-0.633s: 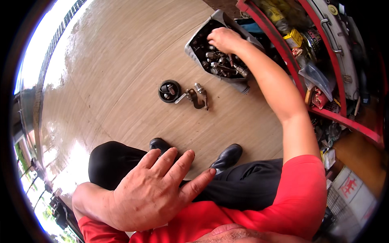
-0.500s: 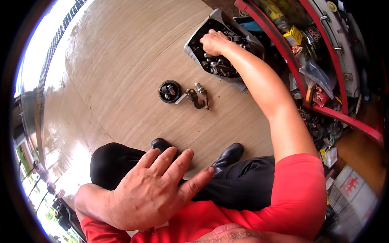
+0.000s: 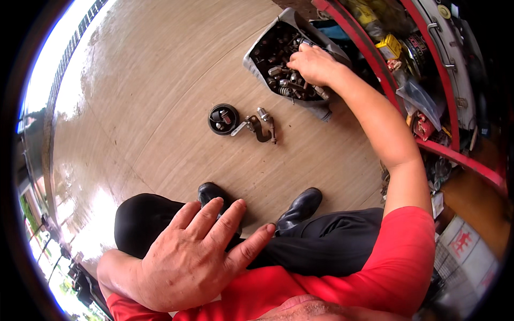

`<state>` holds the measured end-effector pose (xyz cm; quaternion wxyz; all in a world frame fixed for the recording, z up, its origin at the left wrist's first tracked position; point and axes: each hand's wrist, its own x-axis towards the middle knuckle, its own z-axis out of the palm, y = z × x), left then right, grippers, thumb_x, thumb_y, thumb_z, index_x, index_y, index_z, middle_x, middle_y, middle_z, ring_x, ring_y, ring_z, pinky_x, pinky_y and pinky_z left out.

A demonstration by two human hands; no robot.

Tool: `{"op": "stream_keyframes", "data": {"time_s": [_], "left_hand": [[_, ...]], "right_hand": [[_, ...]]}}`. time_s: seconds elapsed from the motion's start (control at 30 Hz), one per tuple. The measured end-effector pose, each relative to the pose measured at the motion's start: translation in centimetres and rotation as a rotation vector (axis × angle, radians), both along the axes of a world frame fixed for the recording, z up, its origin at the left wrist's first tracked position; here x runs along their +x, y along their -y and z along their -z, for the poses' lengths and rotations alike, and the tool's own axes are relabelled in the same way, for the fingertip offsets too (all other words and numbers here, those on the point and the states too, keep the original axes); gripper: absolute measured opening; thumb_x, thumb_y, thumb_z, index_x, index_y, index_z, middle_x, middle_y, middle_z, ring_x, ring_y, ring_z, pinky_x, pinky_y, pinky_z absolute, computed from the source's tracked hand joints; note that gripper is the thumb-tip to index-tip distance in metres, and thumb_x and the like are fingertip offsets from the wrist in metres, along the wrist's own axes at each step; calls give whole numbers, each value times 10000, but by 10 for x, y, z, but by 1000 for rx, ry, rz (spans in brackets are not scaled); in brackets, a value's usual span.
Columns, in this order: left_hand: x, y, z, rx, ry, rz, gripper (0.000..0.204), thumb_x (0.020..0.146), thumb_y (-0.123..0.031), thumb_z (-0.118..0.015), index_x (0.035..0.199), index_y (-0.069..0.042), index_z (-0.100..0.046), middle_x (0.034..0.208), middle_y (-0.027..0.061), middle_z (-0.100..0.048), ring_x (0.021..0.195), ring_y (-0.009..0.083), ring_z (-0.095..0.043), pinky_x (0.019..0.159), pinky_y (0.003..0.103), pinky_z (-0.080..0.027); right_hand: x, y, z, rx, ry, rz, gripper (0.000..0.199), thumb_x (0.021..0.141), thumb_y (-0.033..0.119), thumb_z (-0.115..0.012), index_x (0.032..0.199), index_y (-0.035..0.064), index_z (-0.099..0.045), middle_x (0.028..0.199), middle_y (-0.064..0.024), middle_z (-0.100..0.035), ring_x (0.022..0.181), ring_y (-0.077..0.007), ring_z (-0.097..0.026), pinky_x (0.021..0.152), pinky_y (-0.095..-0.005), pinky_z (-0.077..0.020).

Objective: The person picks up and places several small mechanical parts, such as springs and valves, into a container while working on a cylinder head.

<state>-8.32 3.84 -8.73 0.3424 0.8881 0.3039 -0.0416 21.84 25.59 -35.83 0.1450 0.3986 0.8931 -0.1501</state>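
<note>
My right hand reaches into a grey, open-topped container at the upper right. Its fingers are curled among several dark and silvery metal parts, and whatever they may hold is hidden. My left hand hangs low in front of my body with its fingers spread, back of the hand showing, and holds nothing. On the floor between my boots and the container lie a black round dish-like part with small metal pieces in it, a dark curved metal bracket and a silvery bolt-like fitting.
A red metal frame stands right of the container, with a yellow box, clear plastic bags and other clutter inside it. My black boots rest on the tan floor. Bright light glares at the left.
My right hand has moved to the right within the container, uncovering parts at its left side. My left hand has shifted slightly left and down, still spread. The floor parts have not moved.
</note>
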Motion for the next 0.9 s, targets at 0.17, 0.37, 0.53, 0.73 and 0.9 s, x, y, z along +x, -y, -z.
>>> {"op": "stream_keyframes", "data": {"time_s": [0.17,0.37,0.53,0.73,0.9], "left_hand": [[1,1,-3,6,-49,95,651,786,-376,-694,1382,-172,-528,1302,203,-533,1140,370,-563,944,479,-475],[4,-1,-3,-3,-50,97,635,796,-366,-683,1379,-165,-531,1301,201,-533,1148,369,-555,945,478,-471],[6,-5,-3,1,-62,95,629,802,-370,-679,1376,-162,-529,1295,201,-534,1137,368,-563,939,474,-474],[2,-5,-1,22,-63,97,628,805,-375,-678,1377,-163,-528,1288,198,-538,1125,367,-574,935,471,-479],[0,-7,-1,12,-71,99,628,808,-379,-676,1378,-165,-527,1288,197,-538,1143,365,-565,940,471,-478]], "right_hand": [[-20,-35,16,31,-121,123,285,919,109,-481,1124,97,-678,1132,-169,-655,1075,-371,-625,920,-464,-508],[-76,-46,50,118,75,160,266,877,59,-541,1108,64,-673,1082,-149,-714,1015,-309,-699,856,-421,-568],[-73,-47,65,227,-71,377,224,906,110,-509,1057,99,-674,1073,-138,-715,1006,-318,-699,839,-444,-567],[-67,-49,56,188,-75,233,208,919,100,-482,1053,75,-640,1097,-158,-700,1029,-330,-683,874,-444,-549],[-41,-50,37,111,-23,46,211,922,120,-494,1062,90,-649,1032,-146,-708,1055,-322,-669,869,-447,-539]]}}
